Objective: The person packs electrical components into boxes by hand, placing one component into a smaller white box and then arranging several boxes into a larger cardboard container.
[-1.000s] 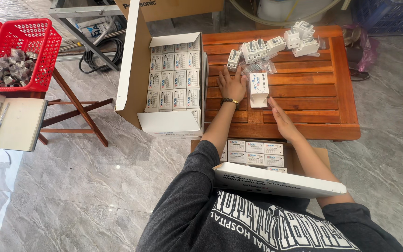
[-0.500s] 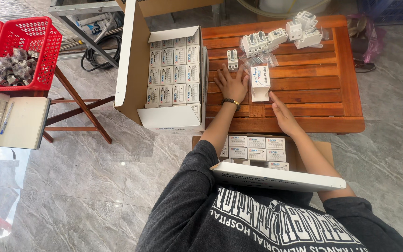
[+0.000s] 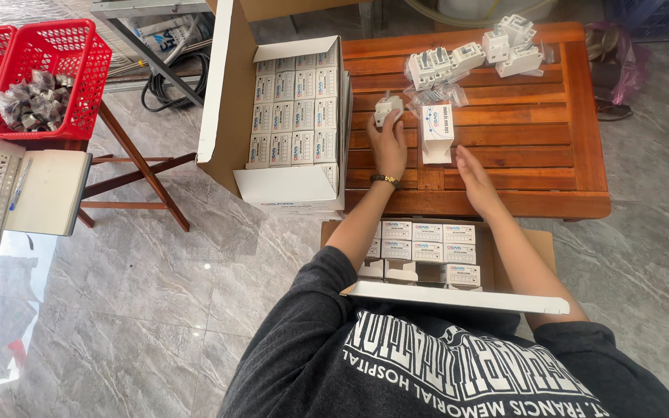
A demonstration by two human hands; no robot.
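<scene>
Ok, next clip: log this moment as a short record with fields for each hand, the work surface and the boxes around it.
left hand: grips a small white device over the table
right hand: open, empty, just beside the upright small white box, not clearly touching it
surface: low wooden slat table
back of table: loose white devices in clear bags
left of table: open carton filled with rows of small white boxes
near the person's lap: second carton, partly filled
far left: red baskets holding small bagged parts
</scene>
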